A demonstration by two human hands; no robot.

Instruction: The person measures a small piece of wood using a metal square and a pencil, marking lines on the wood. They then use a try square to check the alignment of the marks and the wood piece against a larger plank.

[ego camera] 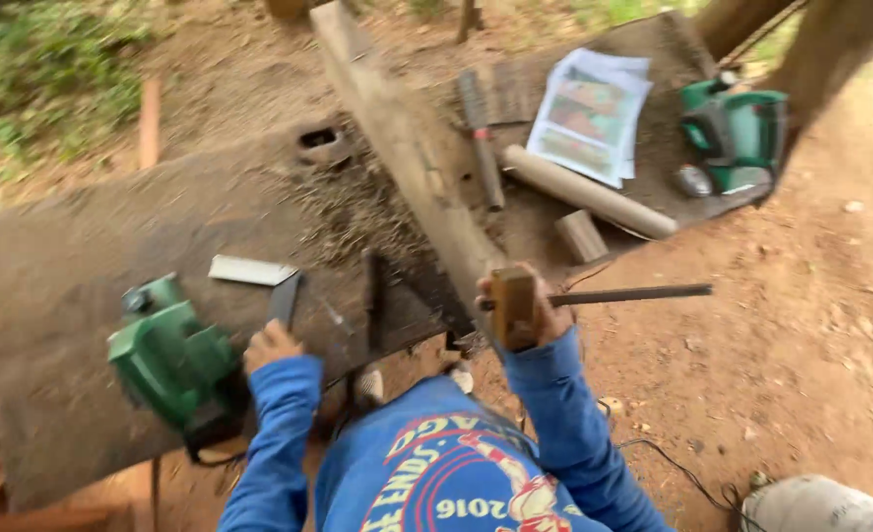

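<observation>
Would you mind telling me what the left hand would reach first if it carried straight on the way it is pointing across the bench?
The left hand already touches the dark blade of a try square. Straight beyond lies the square's pale metal arm, though blur makes depth uncertain.

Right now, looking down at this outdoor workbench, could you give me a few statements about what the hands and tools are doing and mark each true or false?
1. The right hand holds a wooden-handled tool with a long metal rod. True.
2. The left hand grips the green power tool. False: that tool sits beside it; the hand touches a flat metal blade.
3. A long plank lies across the bench. True.
4. The printed paper sheets lie on the ground. False: they rest on the bench.
</observation>
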